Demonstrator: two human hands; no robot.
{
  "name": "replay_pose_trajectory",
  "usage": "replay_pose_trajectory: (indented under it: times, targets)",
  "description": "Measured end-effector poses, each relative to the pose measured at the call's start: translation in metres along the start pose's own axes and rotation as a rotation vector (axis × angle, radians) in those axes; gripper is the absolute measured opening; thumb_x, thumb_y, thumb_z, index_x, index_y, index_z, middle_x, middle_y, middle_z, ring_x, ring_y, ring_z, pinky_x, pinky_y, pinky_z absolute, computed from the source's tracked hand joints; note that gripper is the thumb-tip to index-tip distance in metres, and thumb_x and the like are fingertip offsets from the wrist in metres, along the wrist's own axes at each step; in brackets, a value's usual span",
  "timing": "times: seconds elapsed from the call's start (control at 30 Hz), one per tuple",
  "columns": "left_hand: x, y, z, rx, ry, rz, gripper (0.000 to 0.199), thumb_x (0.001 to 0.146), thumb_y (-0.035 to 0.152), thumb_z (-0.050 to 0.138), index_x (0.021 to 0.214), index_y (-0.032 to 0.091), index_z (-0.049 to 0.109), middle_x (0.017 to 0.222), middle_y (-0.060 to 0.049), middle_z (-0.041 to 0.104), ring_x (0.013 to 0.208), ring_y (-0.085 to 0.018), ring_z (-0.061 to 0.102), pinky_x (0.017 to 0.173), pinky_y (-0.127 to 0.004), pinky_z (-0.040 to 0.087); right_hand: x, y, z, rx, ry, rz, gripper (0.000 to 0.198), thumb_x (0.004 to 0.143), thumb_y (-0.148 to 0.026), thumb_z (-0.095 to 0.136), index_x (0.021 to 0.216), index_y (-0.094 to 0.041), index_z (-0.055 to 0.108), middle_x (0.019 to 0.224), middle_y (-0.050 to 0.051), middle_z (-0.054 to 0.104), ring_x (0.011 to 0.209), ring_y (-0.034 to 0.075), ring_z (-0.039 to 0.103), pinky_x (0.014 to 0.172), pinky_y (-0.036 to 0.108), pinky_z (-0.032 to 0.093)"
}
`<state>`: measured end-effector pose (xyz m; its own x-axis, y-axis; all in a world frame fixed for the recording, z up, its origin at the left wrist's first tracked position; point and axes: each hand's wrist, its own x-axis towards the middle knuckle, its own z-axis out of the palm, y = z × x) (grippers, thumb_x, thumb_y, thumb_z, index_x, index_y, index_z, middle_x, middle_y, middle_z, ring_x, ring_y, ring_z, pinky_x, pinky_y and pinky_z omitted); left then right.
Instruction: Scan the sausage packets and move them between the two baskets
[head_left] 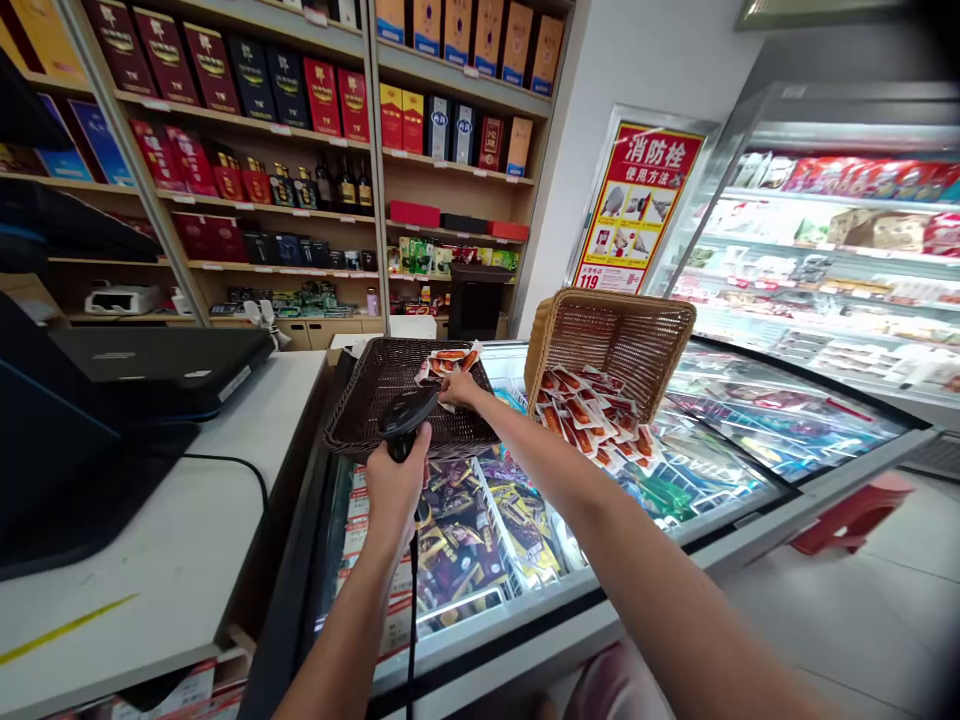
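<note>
My left hand (pixel 394 488) is wrapped round the handle of a black barcode scanner (pixel 409 410), whose cable hangs down below. The scanner's head points right, close to my right hand (pixel 459 388). That hand reaches into a dark brown woven basket (pixel 351 405), its fingers pinched on a packaged sausage mostly hidden beneath them. Several more packaged sausages (pixel 451 360) lie in the basket's far right corner. To the right, a tan wicker basket (pixel 534 345) lies tipped on its side, with a heap of packaged sausages (pixel 589 418) spilling from its mouth.
Both baskets rest on the glass top of a chest freezer (pixel 720 490) filled with packets. A white counter (pixel 176 530) with black equipment (pixel 157 365) stands left. Behind are shelves of boxes (pixel 322 95); a lit refrigerated display (pixel 847 250) and red stool (pixel 851 515) are right.
</note>
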<state>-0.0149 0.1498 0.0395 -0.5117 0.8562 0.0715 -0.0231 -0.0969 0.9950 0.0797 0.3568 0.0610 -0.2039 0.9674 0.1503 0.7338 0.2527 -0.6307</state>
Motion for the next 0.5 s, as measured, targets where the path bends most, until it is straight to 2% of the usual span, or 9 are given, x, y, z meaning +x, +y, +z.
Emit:
replay_pose_trajectory:
  times: [0.13,0.2,0.27,0.33,0.4,0.5]
  targets:
    - [0.0,0.004,0.0,-0.038,-0.007,0.0,0.049,0.066,0.062,0.082,0.065,0.021,0.055,0.049,0.003,0.053,0.04,-0.012,0.046,0.04,-0.025,0.035,-0.023,0.008,-0.03,0.269,0.023,0.049,0.004,0.085,-0.019,0.073,0.087,-0.015,0.074,0.09,0.008,0.078,0.092,0.022,0.076,0.081,0.031,0.064]
    - [-0.001,0.006,0.0,-0.063,-0.017,0.006,0.051,0.064,0.062,0.084,0.066,0.021,0.055,0.049,0.004,0.053,0.04,-0.011,0.045,0.04,-0.024,0.035,-0.042,0.013,-0.046,0.554,0.041,0.048,0.006,0.091,-0.022,0.067,0.092,-0.017,0.071,0.095,0.008,0.078,0.095,0.018,0.076,0.082,0.028,0.065]
    - [-0.001,0.007,0.0,-0.064,-0.021,0.009,0.052,0.063,0.064,0.084,0.066,0.021,0.054,0.049,0.004,0.053,0.041,-0.011,0.045,0.04,-0.024,0.035,-0.064,0.022,-0.06,0.973,0.039,0.052,0.009,0.086,-0.023,0.075,0.092,-0.018,0.07,0.098,0.007,0.077,0.102,0.017,0.074,0.087,0.026,0.064]
    - [-0.003,0.007,0.001,-0.032,-0.026,0.009,0.053,0.062,0.065,0.084,0.065,0.021,0.055,0.048,0.004,0.052,0.041,-0.011,0.046,0.04,-0.024,0.035,-0.088,0.034,-0.067,1.3,0.045,0.05,0.024,0.074,-0.023,0.087,0.09,-0.019,0.071,0.096,0.005,0.077,0.104,0.018,0.073,0.092,0.026,0.062]
    - [-0.004,0.007,0.002,0.005,-0.054,0.02,0.053,0.063,0.065,0.083,0.064,0.02,0.056,0.048,0.003,0.053,0.041,-0.011,0.046,0.041,-0.024,0.035,-0.111,0.048,-0.068,1.338,0.14,0.035,0.036,0.064,-0.029,0.095,0.09,-0.02,0.072,0.089,0.003,0.076,0.096,0.017,0.073,0.089,0.026,0.061]
    - [-0.009,0.005,0.006,0.052,-0.142,0.04,0.054,0.065,0.066,0.082,0.062,0.02,0.054,0.048,0.003,0.053,0.041,-0.011,0.045,0.042,-0.024,0.034,-0.136,0.067,-0.063,1.147,0.358,0.007,0.047,0.065,-0.053,0.091,0.094,-0.02,0.074,0.079,0.001,0.071,0.08,0.017,0.07,0.068,0.026,0.058]
